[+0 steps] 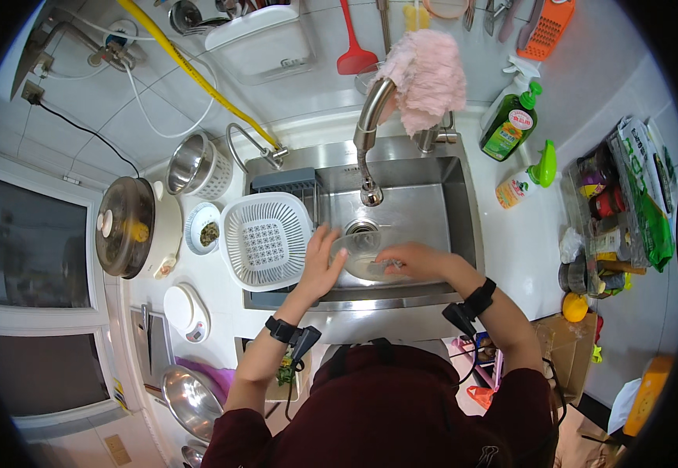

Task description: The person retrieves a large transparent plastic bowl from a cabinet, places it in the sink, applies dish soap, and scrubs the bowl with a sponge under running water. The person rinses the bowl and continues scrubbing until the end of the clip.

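Note:
A clear bowl point(357, 270) is in the front part of the stainless steel sink point(420, 210), below the faucet head point(371, 195). My left hand point(319, 263) grips the bowl's left rim, with the thumb on the near side and the fingers blurred. Over the bowl's right side, my right hand point(418, 261) has its fingers drawn together and pointing inward. Something small and greyish shows at its fingertips, too unclear to name. Left of the bowl, a white plastic colander basket point(265, 240) sits over the sink's left part, close to my left hand.
A pink cloth point(426, 76) hangs over the faucet. Dish soap point(509, 128) and a spray bottle point(523, 184) stand to the right. Leftward are a small bowl point(198, 216), a steamer pot point(140, 228) and a kitchen scale point(189, 313). A grey rack point(286, 178) lies behind the basket.

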{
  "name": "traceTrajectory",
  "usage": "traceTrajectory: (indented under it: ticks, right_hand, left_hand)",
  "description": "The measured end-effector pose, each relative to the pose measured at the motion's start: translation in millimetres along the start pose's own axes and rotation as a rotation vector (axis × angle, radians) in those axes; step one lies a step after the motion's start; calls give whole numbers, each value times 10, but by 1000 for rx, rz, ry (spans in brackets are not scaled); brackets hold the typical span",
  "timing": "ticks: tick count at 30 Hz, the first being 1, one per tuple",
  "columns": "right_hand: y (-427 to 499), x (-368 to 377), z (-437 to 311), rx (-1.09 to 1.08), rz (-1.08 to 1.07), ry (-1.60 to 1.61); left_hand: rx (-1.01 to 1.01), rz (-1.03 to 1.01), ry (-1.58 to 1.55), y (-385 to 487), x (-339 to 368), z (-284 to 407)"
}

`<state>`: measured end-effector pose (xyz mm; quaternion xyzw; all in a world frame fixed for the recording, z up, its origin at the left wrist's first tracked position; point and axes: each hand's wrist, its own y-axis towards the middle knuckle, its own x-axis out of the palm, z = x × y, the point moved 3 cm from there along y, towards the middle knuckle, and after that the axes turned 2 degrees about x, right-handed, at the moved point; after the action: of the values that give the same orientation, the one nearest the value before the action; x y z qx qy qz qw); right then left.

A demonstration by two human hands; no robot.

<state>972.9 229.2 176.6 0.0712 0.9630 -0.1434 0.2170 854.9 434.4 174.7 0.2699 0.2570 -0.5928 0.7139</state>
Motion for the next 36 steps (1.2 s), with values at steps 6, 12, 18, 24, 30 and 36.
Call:
traceTrajectory:
  ticks: [6, 12, 18, 24, 30, 36]
  right_hand:
    - [107, -329, 165, -76, 221, 157]
    - [27, -636, 400, 61, 761, 458]
    - [165, -68, -23, -142, 858, -81]
    - [358, 335, -117, -191, 940, -392]
    - [450, -99, 282, 50, 1165, 133]
    - [465, 199, -169, -275, 1077, -214]
  left_hand:
    - [12, -313, -227, 177, -7, 64]
    - [-217, -143, -561, 239, 197, 14]
    - [-460, 96, -652, 348, 408, 70]
    - [-431, 245, -552, 405, 458, 143]
    - [-393, 205, -631, 263, 389, 279]
    - [-338, 237, -527, 176, 353, 139]
